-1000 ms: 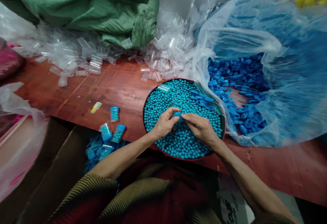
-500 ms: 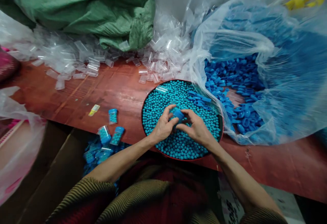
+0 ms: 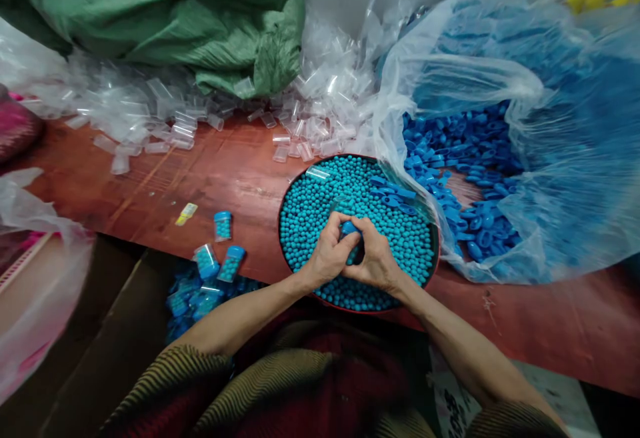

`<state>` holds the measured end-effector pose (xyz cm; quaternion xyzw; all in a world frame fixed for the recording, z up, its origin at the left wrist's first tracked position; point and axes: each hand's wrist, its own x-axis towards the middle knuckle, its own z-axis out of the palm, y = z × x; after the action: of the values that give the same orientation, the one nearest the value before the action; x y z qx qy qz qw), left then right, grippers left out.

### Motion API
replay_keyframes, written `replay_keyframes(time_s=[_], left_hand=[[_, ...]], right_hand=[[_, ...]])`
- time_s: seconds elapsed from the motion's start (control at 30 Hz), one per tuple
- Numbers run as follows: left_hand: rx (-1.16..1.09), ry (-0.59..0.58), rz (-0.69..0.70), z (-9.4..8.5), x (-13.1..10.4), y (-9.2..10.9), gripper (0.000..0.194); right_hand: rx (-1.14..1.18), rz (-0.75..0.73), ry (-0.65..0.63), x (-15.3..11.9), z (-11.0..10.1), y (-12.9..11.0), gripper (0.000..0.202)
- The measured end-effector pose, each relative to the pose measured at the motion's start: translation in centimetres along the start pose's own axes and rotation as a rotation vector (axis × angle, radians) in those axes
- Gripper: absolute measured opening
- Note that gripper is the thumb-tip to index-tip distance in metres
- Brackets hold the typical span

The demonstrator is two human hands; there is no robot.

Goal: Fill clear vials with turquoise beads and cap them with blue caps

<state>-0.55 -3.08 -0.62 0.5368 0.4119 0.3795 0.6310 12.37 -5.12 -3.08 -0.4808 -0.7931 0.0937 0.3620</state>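
Note:
Over a round tray point(image 3: 439, 251) full of turquoise beads point(image 3: 320, 208), a small blue-capped bottle point(image 3: 349, 229) sits between my two hands. My left hand point(image 3: 329, 251) is closed around its left side, thumb and fingers bent. From the right, my right hand point(image 3: 376, 257) grips it too, fingertips at the cap. Most of the bottle's body is hidden by the fingers. Several blue caps point(image 3: 393, 195) lie on the beads at the tray's upper right. A clear tube point(image 3: 318, 173) rests on the beads near the far rim.
Clear tubes point(image 3: 183, 130) are heaped along the back, below a green sack point(image 3: 170, 18). On the right, a plastic bag point(image 3: 565, 158) holds many blue caps. Filled bottles point(image 3: 223, 226) stand or lie at the table's left front edge, above a pile of more bottles point(image 3: 193, 305).
My right hand has closed in on the bottle, its fingers now wrapped tighter. Both hands are slightly lower and closer together, covering more of the bottle.

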Motion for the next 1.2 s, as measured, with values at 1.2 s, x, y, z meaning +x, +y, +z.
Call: replay_keyframes(time_s=[1.2], left_hand=[[1.206, -0.057, 0.107, -2.8, 4.4, -1.9, 0.025]], right_hand=[[-0.677, 0.541, -0.517, 4.9, -4.2, 6.3, 0.023]])
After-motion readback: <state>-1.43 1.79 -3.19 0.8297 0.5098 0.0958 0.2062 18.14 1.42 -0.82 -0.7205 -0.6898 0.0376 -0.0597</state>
